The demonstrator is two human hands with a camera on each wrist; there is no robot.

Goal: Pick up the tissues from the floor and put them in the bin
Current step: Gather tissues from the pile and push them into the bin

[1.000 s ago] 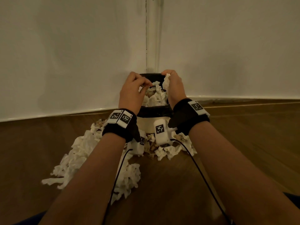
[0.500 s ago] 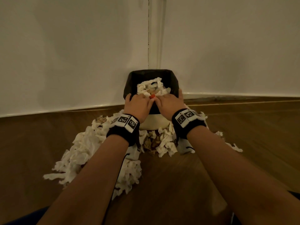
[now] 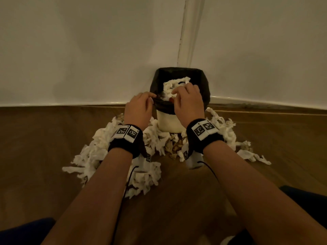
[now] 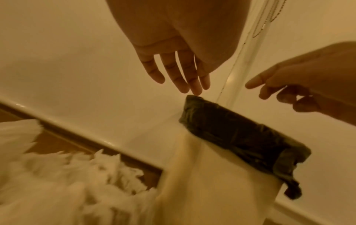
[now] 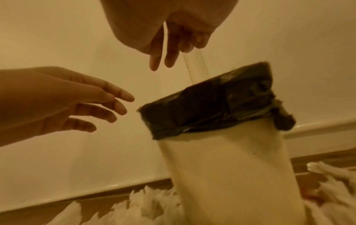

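Two hands hover at the bin, which stands on the floor in the corner where the two walls meet. The bin is cream, with a black liner folded over its rim. The left hand is at the near left edge of the rim, its fingers loosely spread and grasping nothing; in the left wrist view its fingertips hang just above the liner's corner. The right hand is over the near right part of the opening, fingers relaxed and slightly bent, also released. Tissues are heaped inside the bin, rising to the rim, with a small orange-red bit showing among them beside the right hand. Many more tissues lie on the floor around the foot of the bin: a broad white heap to its left that runs toward the person, a smaller spread to its right, and some brownish crumpled pieces just in front of it. Both wrists wear black bands with printed markers, and thin black cables trail from them.
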